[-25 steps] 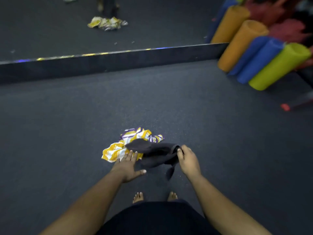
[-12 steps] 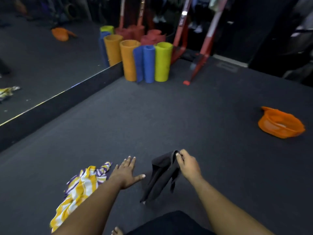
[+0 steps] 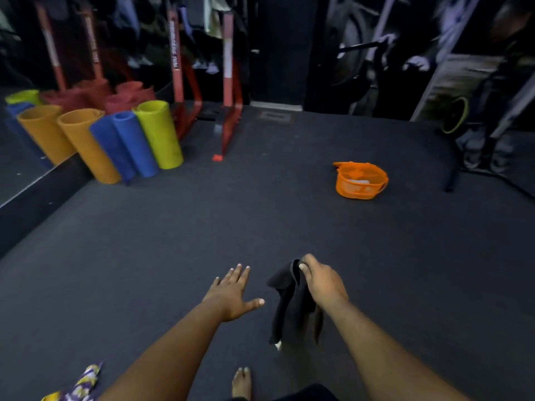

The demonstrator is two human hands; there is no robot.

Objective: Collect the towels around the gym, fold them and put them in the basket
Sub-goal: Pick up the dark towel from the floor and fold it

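My right hand (image 3: 321,280) grips a dark grey towel (image 3: 292,305) by its top edge, and the cloth hangs down above the floor. To its left, my left hand (image 3: 233,293) is stretched out with fingers spread and holds nothing. A yellow, white and purple striped towel (image 3: 76,384) lies crumpled on the floor at the bottom left corner, partly cut off by the frame. The orange basket (image 3: 360,180) stands on the floor ahead to the right, with something pale inside it.
Rolled mats (image 3: 121,140) in orange, blue, green and red stand at the back left beside a mirror wall (image 3: 17,157). A red metal rack (image 3: 228,91) rises behind them. Gym equipment (image 3: 480,146) stands at the right edge. Dark carpet (image 3: 202,227) stretches between me and the basket.
The view has turned right from the mirror toward the basket. My right hand has lifted the dark towel off the striped towel, which now lies at the bottom left. My left hand came off it.
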